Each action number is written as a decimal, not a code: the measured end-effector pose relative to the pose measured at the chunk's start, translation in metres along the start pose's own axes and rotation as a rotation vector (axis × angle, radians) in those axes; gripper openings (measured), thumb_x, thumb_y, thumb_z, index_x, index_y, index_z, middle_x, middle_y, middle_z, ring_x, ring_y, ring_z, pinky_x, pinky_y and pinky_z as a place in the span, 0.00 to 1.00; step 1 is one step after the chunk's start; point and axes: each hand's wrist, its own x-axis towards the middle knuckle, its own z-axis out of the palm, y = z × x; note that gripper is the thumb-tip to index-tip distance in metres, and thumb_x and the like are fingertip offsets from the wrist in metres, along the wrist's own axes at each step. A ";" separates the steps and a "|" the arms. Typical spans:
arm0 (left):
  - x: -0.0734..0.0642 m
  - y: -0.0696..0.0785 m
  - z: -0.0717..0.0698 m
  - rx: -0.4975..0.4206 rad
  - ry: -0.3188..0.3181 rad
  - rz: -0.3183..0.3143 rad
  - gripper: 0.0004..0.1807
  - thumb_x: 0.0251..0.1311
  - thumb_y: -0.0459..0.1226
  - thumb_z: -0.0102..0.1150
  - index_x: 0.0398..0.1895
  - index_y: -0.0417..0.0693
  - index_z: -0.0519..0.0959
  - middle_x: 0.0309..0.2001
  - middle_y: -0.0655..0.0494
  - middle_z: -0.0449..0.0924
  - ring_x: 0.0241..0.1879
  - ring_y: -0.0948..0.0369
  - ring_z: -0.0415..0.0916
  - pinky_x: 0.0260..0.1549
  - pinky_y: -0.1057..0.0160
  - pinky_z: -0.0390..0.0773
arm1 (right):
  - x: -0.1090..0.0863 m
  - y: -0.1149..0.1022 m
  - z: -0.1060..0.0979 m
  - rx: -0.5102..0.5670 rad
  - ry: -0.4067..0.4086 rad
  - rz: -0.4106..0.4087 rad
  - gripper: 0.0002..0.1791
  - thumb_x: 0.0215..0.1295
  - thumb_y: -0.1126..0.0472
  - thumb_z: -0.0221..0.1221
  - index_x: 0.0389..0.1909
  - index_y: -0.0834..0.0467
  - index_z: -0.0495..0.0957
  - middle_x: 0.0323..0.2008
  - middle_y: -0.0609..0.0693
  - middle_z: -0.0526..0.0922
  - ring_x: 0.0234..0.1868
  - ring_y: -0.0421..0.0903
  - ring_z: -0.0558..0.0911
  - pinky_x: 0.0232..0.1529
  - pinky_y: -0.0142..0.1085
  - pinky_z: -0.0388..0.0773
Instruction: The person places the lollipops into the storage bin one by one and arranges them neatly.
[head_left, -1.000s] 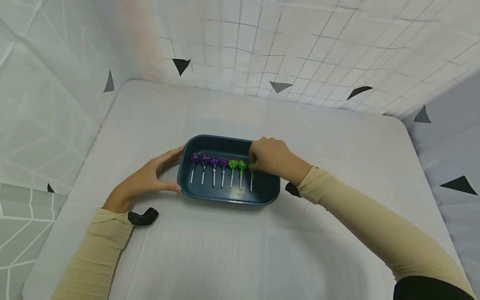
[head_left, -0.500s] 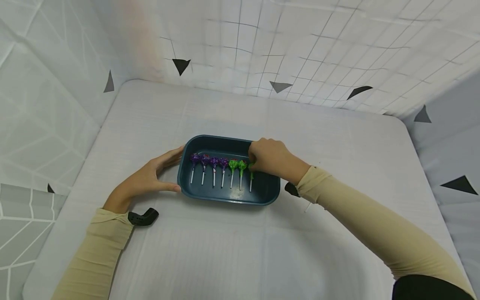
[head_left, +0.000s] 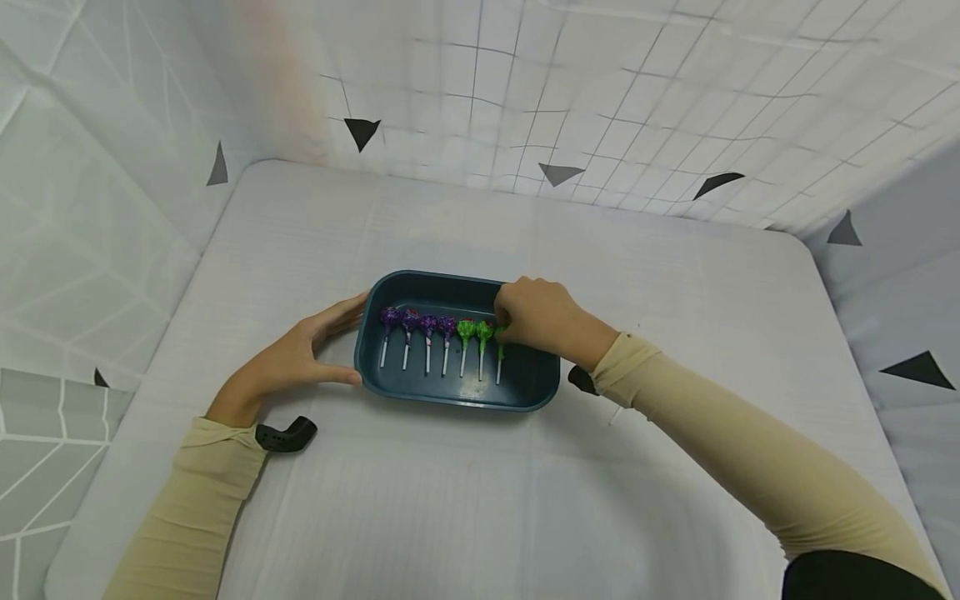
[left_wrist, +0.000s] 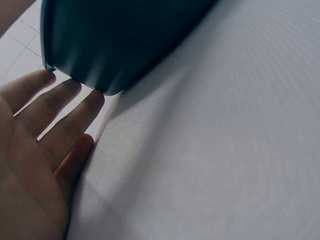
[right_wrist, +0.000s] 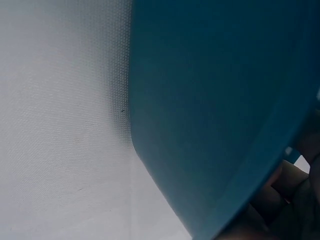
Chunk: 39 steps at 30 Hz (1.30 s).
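Note:
A dark blue tray (head_left: 457,400) lies on the white-covered table, with lollipops in a row inside it. Several purple-wrapped ones (head_left: 427,323) fill the left part of the row, followed by green-wrapped ones (head_left: 466,330). My right hand (head_left: 543,312) reaches over the far right rim and pinches the rightmost green lollipop (head_left: 500,357) near its head, which the fingers mostly hide. My left hand (head_left: 296,354) spans the tray's left end, thumb apart from the fingers. In the left wrist view, its straight fingertips (left_wrist: 97,97) touch the tray's outer wall (left_wrist: 120,40).
A thin white stick (head_left: 616,415) lies on the table (head_left: 420,508) beside the right sleeve, its other end hidden. Black wrist mounts (head_left: 287,434) sit at both cuffs. White sheet walls (head_left: 465,100) with black triangles rise behind and beside the table.
My right hand has shifted slightly left, bringing the rightmost green lollipop a little closer to its neighbour. The left hand and the tray stay in place.

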 end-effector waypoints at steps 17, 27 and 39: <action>0.000 -0.001 0.000 -0.002 -0.002 0.025 0.62 0.49 0.29 0.80 0.84 0.50 0.50 0.83 0.42 0.51 0.74 0.80 0.58 0.72 0.82 0.58 | -0.002 0.002 0.000 -0.001 -0.009 0.001 0.07 0.60 0.55 0.72 0.32 0.54 0.88 0.28 0.47 0.87 0.26 0.44 0.81 0.23 0.37 0.78; -0.001 -0.001 0.000 -0.006 -0.007 0.016 0.62 0.49 0.29 0.80 0.84 0.52 0.50 0.83 0.44 0.51 0.75 0.79 0.58 0.73 0.81 0.58 | -0.004 0.001 -0.004 -0.007 -0.011 0.008 0.10 0.60 0.53 0.73 0.37 0.54 0.89 0.34 0.48 0.89 0.29 0.46 0.84 0.28 0.41 0.84; 0.000 0.002 0.001 -0.008 -0.005 0.021 0.63 0.48 0.28 0.80 0.84 0.54 0.51 0.83 0.46 0.52 0.75 0.78 0.58 0.73 0.80 0.59 | -0.006 0.002 -0.004 0.006 -0.008 -0.005 0.10 0.60 0.53 0.73 0.38 0.55 0.90 0.36 0.49 0.90 0.32 0.46 0.87 0.33 0.43 0.87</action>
